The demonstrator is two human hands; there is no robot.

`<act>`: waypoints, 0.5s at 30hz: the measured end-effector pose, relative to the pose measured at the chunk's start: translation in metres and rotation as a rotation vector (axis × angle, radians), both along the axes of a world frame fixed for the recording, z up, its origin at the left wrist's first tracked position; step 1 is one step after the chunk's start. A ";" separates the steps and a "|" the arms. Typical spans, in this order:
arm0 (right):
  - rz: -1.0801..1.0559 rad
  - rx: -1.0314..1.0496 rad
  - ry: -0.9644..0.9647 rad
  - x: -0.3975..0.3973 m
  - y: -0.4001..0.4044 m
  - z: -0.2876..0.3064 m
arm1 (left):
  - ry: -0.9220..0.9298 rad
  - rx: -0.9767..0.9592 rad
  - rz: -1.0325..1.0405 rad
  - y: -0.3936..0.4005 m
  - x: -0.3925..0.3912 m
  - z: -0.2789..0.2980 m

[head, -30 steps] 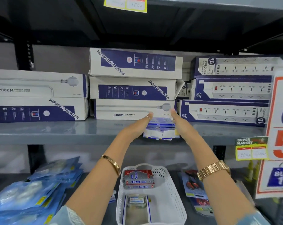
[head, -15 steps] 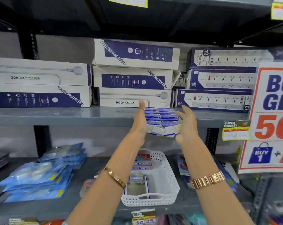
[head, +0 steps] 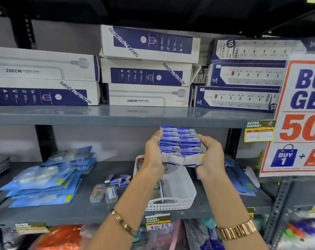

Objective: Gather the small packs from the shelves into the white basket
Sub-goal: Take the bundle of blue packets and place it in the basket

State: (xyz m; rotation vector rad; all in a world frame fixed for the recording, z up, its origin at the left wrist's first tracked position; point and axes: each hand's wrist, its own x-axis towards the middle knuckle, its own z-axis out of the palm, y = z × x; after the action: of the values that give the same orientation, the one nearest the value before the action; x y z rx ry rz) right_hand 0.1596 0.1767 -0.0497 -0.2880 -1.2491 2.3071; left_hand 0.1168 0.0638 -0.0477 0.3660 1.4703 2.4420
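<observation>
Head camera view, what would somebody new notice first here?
Probably the stack of small blue packs at centre, pressed between the left hand and the right hand just above the white basket on the lower shelf. Next, the orange-and-blue sale sign at the right edge, and the long power strip boxes stacked on the upper shelf.

Promo sign (head: 301,114) cut off right; hands (head: 154,159) hide white basket (head: 173,195) contents.

Head view: we look forward, slightly down, close to grey shelving (head: 117,116).
Hands: arms enter from 6 o'clock.
Other views: we have none; nothing shared.
</observation>
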 end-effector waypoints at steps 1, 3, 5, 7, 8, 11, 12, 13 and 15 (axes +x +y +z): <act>0.004 0.002 -0.001 -0.004 0.002 -0.005 | -0.019 -0.005 0.012 0.001 -0.002 -0.004; 0.014 0.009 -0.009 -0.014 0.006 -0.015 | -0.041 -0.009 0.020 0.002 -0.007 -0.012; 0.011 0.003 -0.023 -0.024 0.011 -0.025 | -0.047 -0.011 0.022 0.005 -0.015 -0.021; -0.002 -0.017 -0.053 -0.034 0.015 -0.035 | -0.054 -0.010 0.030 0.010 -0.025 -0.032; 0.000 -0.022 -0.069 -0.039 0.017 -0.040 | -0.055 -0.012 0.035 0.012 -0.030 -0.037; -0.023 -0.037 -0.140 -0.055 0.023 -0.060 | -0.084 -0.027 0.037 0.016 -0.043 -0.054; -0.034 -0.045 -0.167 -0.062 0.026 -0.068 | -0.107 -0.038 0.032 0.017 -0.047 -0.061; -0.042 -0.051 -0.191 -0.068 0.028 -0.076 | -0.126 -0.050 0.027 0.018 -0.053 -0.068; -0.022 -0.063 -0.219 -0.080 0.035 -0.092 | -0.158 -0.086 0.004 0.021 -0.064 -0.083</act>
State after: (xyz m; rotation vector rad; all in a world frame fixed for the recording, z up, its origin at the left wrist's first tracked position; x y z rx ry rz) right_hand 0.0796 0.2115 -0.1416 -0.5868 -1.2698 2.3483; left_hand 0.0531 0.0846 -0.1307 0.1481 1.5033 2.3413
